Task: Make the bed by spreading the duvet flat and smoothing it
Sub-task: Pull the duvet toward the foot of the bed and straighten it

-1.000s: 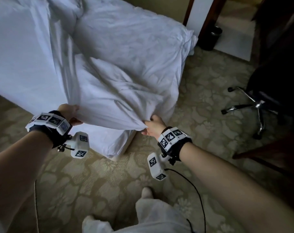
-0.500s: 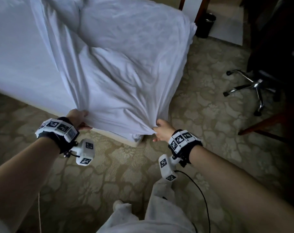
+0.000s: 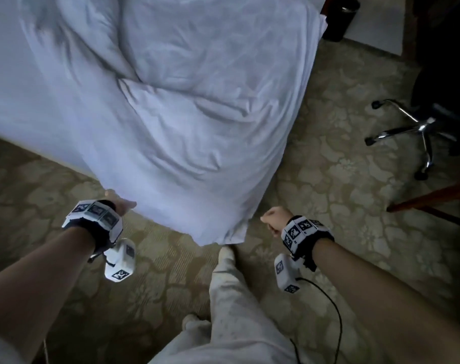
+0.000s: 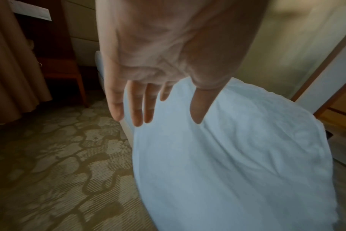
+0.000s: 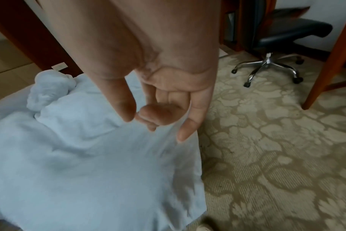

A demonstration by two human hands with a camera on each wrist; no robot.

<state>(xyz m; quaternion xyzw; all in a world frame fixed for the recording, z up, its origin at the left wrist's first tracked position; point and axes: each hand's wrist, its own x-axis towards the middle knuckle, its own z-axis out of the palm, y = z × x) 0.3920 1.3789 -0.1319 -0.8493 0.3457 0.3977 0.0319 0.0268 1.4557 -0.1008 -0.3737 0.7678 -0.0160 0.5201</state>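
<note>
head view: the duvet (image 3: 197,106) drapes over the bed corner, wrinkled. left hand (image 3: 118,203) hangs with a released grip beside its edge; right hand (image 3: 275,219) curls loosely, grasping nothing, likely just clear to smooth.

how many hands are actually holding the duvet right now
0. The left hand hangs open with straight fingers beside the duvet's left edge. The right hand is loosely curled near the hanging corner, holding nothing.
</note>
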